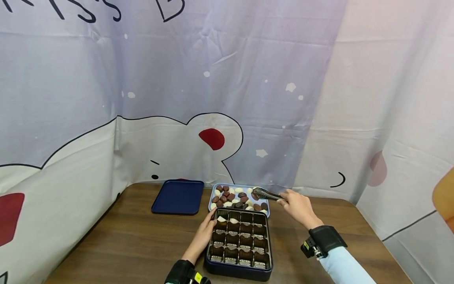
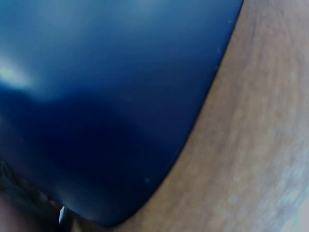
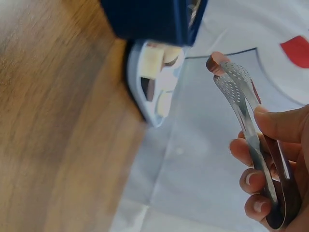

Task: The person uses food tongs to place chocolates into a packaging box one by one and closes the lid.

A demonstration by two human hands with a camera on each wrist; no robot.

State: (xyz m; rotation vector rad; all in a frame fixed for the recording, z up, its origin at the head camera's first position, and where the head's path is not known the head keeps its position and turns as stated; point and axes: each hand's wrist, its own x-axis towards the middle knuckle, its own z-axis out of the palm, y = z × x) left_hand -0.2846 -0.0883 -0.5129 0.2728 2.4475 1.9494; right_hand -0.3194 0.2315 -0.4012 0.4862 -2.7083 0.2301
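My right hand [image 1: 299,207] grips metal tongs [image 3: 244,116] with perforated tips. A brown chocolate [image 3: 215,63] is pinched between the tips, over the light blue tray [image 1: 211,198] in the head view. Brown, dark and white chocolates lie mixed in that tray. In front of it stands a dark blue box [image 1: 237,271] with a divided insert. Two white chocolates [image 1: 234,221] sit in the far row's two left compartments. My left hand [image 1: 202,235] holds the box at its far left side, thumb near the rim. The left wrist view shows mostly the box's blue wall [image 2: 120,96].
A dark blue rectangular lid or tray [image 1: 179,197] lies flat at the back left of the wooden table [image 1: 142,244]. Behind the table hangs a printed curtain [image 1: 177,79], close to the back edge.
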